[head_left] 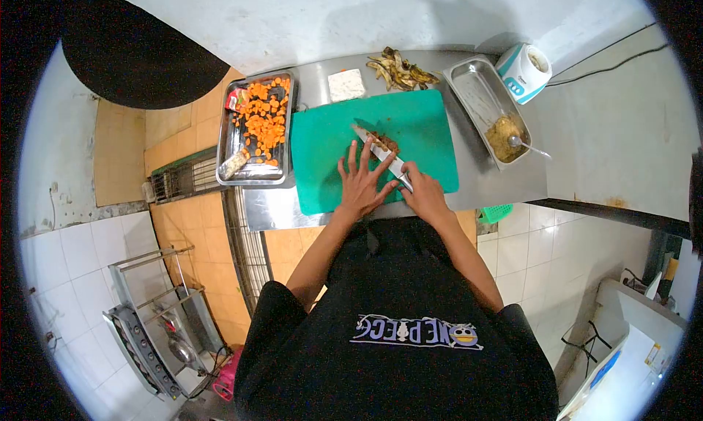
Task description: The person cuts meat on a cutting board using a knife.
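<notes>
On the green cutting board (322, 135) lies a small heap of chopped brown food (387, 142); its exact kind I cannot make out. My right hand (425, 192) grips the handle of a kitchen knife (395, 165), whose blade slants up and left across the heap. Beside the blade, my left hand (362, 183) has its fingers spread, with the fingertips at the knife's near side. Whether they touch the blade is hard to tell.
Left of the board stands a metal tray (222, 146) of orange carrot pieces (265, 121). Behind are a white block (346, 85) and dark yellow peels (400, 71). At right sit a metal pan (480, 91) with yellowish mash (504, 137), a spoon (529, 147) and a white-teal appliance (523, 73).
</notes>
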Available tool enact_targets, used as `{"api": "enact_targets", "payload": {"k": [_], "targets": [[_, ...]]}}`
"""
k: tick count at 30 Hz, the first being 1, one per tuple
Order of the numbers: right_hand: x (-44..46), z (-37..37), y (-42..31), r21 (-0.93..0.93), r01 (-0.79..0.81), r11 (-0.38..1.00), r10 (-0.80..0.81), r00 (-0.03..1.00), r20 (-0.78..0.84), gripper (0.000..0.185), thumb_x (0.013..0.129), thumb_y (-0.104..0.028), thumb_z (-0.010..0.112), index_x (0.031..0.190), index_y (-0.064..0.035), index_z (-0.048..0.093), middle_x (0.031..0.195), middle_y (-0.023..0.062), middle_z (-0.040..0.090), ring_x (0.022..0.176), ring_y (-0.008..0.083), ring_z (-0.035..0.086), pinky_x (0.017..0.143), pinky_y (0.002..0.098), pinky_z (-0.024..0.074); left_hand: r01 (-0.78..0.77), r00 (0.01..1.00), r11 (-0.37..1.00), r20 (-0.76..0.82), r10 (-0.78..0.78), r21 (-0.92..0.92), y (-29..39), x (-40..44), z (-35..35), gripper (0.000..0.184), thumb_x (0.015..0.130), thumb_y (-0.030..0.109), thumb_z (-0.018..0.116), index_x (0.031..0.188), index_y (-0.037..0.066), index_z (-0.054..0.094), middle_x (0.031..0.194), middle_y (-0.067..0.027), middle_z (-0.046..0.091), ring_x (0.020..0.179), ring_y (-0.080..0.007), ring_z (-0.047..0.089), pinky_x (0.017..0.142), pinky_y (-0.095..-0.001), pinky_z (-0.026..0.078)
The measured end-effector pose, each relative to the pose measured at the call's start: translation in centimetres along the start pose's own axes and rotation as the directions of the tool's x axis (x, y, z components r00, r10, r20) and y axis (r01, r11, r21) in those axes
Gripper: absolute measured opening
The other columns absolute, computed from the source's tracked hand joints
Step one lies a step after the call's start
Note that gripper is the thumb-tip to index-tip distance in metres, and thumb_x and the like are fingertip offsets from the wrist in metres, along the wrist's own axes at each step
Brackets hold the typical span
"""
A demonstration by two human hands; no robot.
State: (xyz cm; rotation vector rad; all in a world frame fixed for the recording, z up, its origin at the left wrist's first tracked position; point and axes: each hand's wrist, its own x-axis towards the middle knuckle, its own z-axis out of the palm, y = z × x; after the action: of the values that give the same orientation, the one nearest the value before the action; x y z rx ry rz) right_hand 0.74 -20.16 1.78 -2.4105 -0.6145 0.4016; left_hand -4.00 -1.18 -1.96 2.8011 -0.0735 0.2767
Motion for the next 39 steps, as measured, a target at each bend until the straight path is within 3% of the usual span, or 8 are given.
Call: {"api": "enact_targets", "payload": {"k": [7, 9, 12, 16, 21, 31, 33, 39], "targets": [[0.3, 0.8, 0.2, 0.262, -0.14, 0.955, 0.129, 0.99, 0.062, 0.042, 0.089, -0.019, 0.073, 0.121, -0.0092, 0.047, 0.091, 0.0205, 0.071, 0.083, 0.0432, 0.07, 0.071, 0.0533, 0.0532, 0.039, 0.996, 0.999, 0.074, -0.041, 0.03, -0.5, -0.8, 0.4, 0.064, 0.093, 0.072, 0.05, 0.149, 0.043, 0.05, 0.171, -0.0104, 0.014, 0.155, -0.0421, 0.006, 0.115, -0.0699, 0.012], [0.3, 0.8, 0.1, 0.473, -0.441, 0.763, 0.314, 0.892, 0.326, 0.045, 0.089, -0.024, 0.075, 0.121, -0.0081, 0.047, 0.09, 0.0204, 0.071, 0.083, 0.0405, 0.07, 0.071, 0.0506, 0.053, 0.044, 0.995, 0.999, 0.086, -0.046, 0.026, -0.5, -1.1, 0.5, 0.064, 0.093, 0.072, 0.05, 0.149, 0.043, 0.051, 0.171, -0.0102, 0.014, 0.155, -0.0422, 0.005, 0.115, -0.0699, 0.012], [0.1, 2.7, 0.8, 0.423, -0.256, 0.869, 0.231, 0.967, 0.111, 0.046, 0.088, -0.024, 0.077, 0.12, -0.0074, 0.047, 0.091, 0.0205, 0.071, 0.083, 0.0383, 0.071, 0.071, 0.049, 0.0529, 0.043, 0.994, 0.998, 0.099, -0.046, 0.039, -0.7, -1.2, 0.0, 0.064, 0.093, 0.071, 0.05, 0.149, 0.042, 0.051, 0.171, -0.0108, 0.014, 0.155, -0.0426, 0.006, 0.115, -0.0699, 0.012], [-0.1, 1.5, -0.4, 0.45, -0.314, 0.836, 0.256, 0.949, 0.187, 0.046, 0.088, -0.024, 0.077, 0.119, -0.0072, 0.048, 0.094, 0.0215, 0.072, 0.087, 0.0397, 0.071, 0.073, 0.0489, 0.0531, 0.035, 0.997, 0.999, 0.071, -0.037, 0.02, -1.0, -1.1, -0.8, 0.063, 0.094, 0.069, 0.05, 0.15, 0.04, 0.051, 0.17, -0.0118, 0.016, 0.155, -0.042, 0.006, 0.113, -0.0711, 0.013], [-0.1, 2.6, -0.1, 0.333, -0.164, 0.929, 0.176, 0.984, -0.005, 0.046, 0.085, -0.024, 0.078, 0.117, -0.0056, 0.051, 0.096, 0.0232, 0.072, 0.09, 0.0444, 0.069, 0.075, 0.0506, 0.0525, 0.043, 0.997, 0.998, 0.063, -0.045, 0.039, -1.5, -1.5, -0.8, 0.063, 0.095, 0.069, 0.05, 0.151, 0.04, 0.05, 0.17, -0.0117, 0.017, 0.155, -0.0409, 0.006, 0.113, -0.0717, 0.013], [-0.1, 2.6, 0.7, 0.224, -0.165, 0.96, 0.14, 0.983, 0.122, 0.04, 0.09, -0.03, 0.072, 0.109, -0.0001, 0.055, 0.087, 0.0252, 0.07, 0.083, 0.0444, 0.069, 0.072, 0.0523, 0.0527, 0.028, 0.994, 0.999, 0.107, -0.032, 0.041, -1.3, -2.2, -0.7, 0.063, 0.094, 0.068, 0.051, 0.151, 0.041, 0.048, 0.171, -0.0111, 0.014, 0.156, -0.0412, 0.005, 0.112, -0.073, 0.016], [-0.2, 2.4, 0.6, 0.343, -0.359, 0.868, 0.236, 0.906, 0.351, 0.04, 0.094, -0.032, 0.069, 0.111, 0.0009, 0.053, 0.09, 0.0281, 0.069, 0.087, 0.0471, 0.068, 0.074, 0.0537, 0.0523, 0.019, 0.995, 0.999, 0.098, -0.023, 0.041, -1.4, -2.4, -0.8, 0.063, 0.094, 0.068, 0.051, 0.151, 0.041, 0.049, 0.171, -0.0109, 0.014, 0.156, -0.0411, 0.005, 0.112, -0.0733, 0.016], [-0.5, 3.4, 0.9, 0.246, -0.238, 0.94, 0.174, 0.951, 0.256, 0.043, 0.097, -0.034, 0.065, 0.115, 0.0012, 0.051, 0.104, 0.0316, 0.067, 0.097, 0.0518, 0.065, 0.08, 0.0575, 0.0507, 0.05, 0.993, 0.997, 0.104, -0.055, 0.055, -1.8, -2.8, -0.5, 0.061, 0.095, 0.068, 0.051, 0.15, 0.042, 0.05, 0.171, -0.009, 0.015, 0.156, -0.0396, 0.004, 0.112, -0.074, 0.016]]}}
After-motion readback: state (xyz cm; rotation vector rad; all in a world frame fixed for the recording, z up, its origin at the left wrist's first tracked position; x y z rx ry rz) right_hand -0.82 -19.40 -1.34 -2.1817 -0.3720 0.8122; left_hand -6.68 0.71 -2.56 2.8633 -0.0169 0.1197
